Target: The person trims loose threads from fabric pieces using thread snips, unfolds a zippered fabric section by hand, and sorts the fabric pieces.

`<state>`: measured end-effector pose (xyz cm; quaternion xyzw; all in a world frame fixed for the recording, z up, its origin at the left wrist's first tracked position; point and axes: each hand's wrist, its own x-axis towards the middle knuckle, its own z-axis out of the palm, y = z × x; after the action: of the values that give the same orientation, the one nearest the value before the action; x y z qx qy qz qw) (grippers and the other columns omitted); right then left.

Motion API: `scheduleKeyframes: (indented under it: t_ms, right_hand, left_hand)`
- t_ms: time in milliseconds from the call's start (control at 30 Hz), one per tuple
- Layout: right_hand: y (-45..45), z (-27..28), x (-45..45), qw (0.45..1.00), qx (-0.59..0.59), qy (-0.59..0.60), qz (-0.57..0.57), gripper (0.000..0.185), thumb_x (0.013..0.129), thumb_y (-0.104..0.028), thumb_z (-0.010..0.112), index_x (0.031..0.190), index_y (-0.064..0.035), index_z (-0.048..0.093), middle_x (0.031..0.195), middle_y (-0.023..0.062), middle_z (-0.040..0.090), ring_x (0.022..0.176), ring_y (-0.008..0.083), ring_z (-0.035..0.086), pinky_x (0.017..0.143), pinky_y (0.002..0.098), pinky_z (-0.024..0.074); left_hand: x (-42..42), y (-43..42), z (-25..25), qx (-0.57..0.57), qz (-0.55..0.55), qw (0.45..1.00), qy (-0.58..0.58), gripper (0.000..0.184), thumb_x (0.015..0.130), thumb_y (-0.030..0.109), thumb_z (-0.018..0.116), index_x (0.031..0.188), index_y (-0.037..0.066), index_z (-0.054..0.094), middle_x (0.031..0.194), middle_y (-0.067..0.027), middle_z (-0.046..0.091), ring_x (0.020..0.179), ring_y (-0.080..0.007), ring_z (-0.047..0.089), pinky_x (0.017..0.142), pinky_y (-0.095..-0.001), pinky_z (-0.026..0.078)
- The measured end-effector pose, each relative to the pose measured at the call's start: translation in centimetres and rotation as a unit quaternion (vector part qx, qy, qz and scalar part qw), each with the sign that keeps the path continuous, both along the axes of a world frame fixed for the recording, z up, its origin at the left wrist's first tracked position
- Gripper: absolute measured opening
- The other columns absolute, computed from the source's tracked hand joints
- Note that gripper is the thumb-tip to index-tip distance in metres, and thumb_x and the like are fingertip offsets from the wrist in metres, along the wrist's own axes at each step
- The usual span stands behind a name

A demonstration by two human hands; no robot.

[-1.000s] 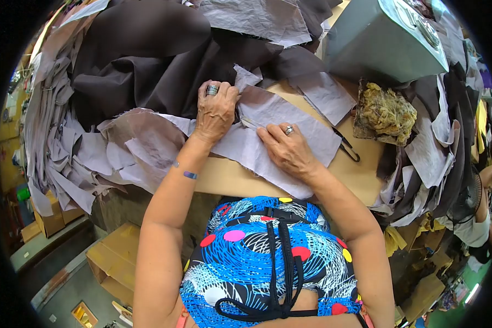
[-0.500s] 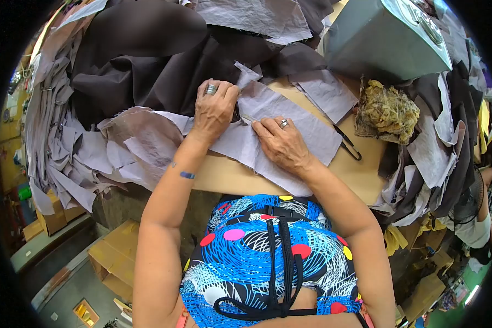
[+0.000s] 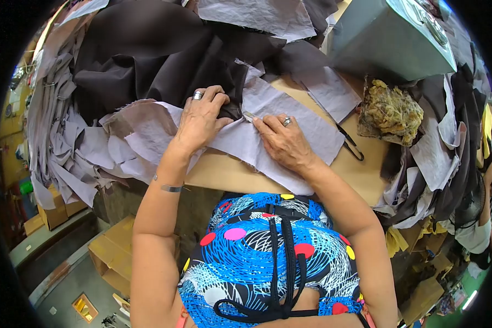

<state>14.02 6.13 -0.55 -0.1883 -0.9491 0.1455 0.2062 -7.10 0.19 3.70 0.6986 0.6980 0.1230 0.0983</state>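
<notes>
My left hand (image 3: 201,118) lies on the fabric with its fingers bent and thumb apart, near the edge where dark cloth (image 3: 175,76) meets a pale lilac piece (image 3: 311,126). My right hand (image 3: 286,141) rests on that lilac piece, its thumb and fingers pinching a small, slim metal tool (image 3: 248,116) whose tip points at the seam between the two cloths. Whether my left fingertips grip any cloth is hard to tell. Right of my right hand, black-handled scissors (image 3: 349,143) lie partly on another lilac piece (image 3: 333,94).
A grey metal box (image 3: 388,44) stands at the back right, beside a clump of yellowish fibrous material (image 3: 392,113). Fabric scraps are heaped at the left (image 3: 60,126) and right (image 3: 437,147) of the tan tabletop (image 3: 218,173). A cardboard box (image 3: 115,254) sits below left.
My left hand has shifted left and slightly down, its fingers opening away from the seam. My right hand has barely moved, and more of the metal tool shows.
</notes>
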Motion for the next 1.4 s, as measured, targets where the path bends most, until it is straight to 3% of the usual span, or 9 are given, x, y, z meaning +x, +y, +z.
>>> scheduleKeyframes:
  t_ms: [100,400,1033,1300,1400]
  right_hand:
    - [0.0,-0.3,0.2,1.0,0.013,-0.003,0.001,0.04,0.075,-0.013,0.058,0.113,-0.004,0.052,0.093,0.0066,0.051,0.083,0.0221,0.05,0.071,0.0351,0.0415]
    - [0.0,-0.6,0.2,0.999,0.049,-0.013,0.017,0.043,0.077,-0.017,0.054,0.119,-0.0038,0.051,0.094,0.006,0.049,0.085,0.0208,0.05,0.069,0.0343,0.0397]
    - [-0.2,0.0,-1.1,0.993,0.092,-0.078,-0.001,0.04,0.077,-0.015,0.05,0.116,-0.0072,0.051,0.09,0.0057,0.048,0.085,0.0193,0.053,0.067,0.0333,0.0376]
    - [0.0,0.1,-1.7,0.991,0.099,-0.091,-0.021,0.04,0.077,-0.017,0.052,0.117,-0.0125,0.052,0.088,0.0043,0.05,0.071,0.0193,0.058,0.063,0.0343,0.0391]
    - [0.0,0.0,-2.1,0.992,0.083,-0.09,-0.026,0.039,0.077,-0.017,0.052,0.116,-0.0132,0.053,0.088,0.0038,0.052,0.069,0.0195,0.059,0.062,0.0345,0.0395]
  left_hand:
    - [0.3,0.4,0.2,-0.006,-0.024,0.998,0.051,0.028,0.071,0.014,0.068,0.095,0.006,0.057,0.104,-0.0079,0.053,0.099,-0.0279,0.051,0.081,-0.0394,0.041]
    - [-0.8,2.0,-0.8,0.027,-0.183,0.975,0.123,0.011,0.072,0.002,0.051,0.082,0.004,0.051,0.082,-0.0101,0.05,0.074,-0.0261,0.054,0.07,-0.0359,0.042]
    - [-0.5,2.5,-0.1,0.055,-0.193,0.964,0.177,0.01,0.075,0.008,0.053,0.084,0.007,0.052,0.084,-0.0065,0.051,0.081,-0.0209,0.056,0.068,-0.0332,0.044]
    - [-0.5,2.4,0.2,0.021,-0.193,0.969,0.155,0.016,0.074,0.004,0.052,0.089,0.005,0.05,0.088,-0.0087,0.049,0.084,-0.0245,0.054,0.072,-0.0345,0.045]
    - [-0.6,2.5,-0.1,0.044,-0.198,0.964,0.173,0.011,0.075,0.008,0.054,0.086,0.007,0.052,0.086,-0.0066,0.051,0.082,-0.0212,0.056,0.068,-0.0334,0.045]
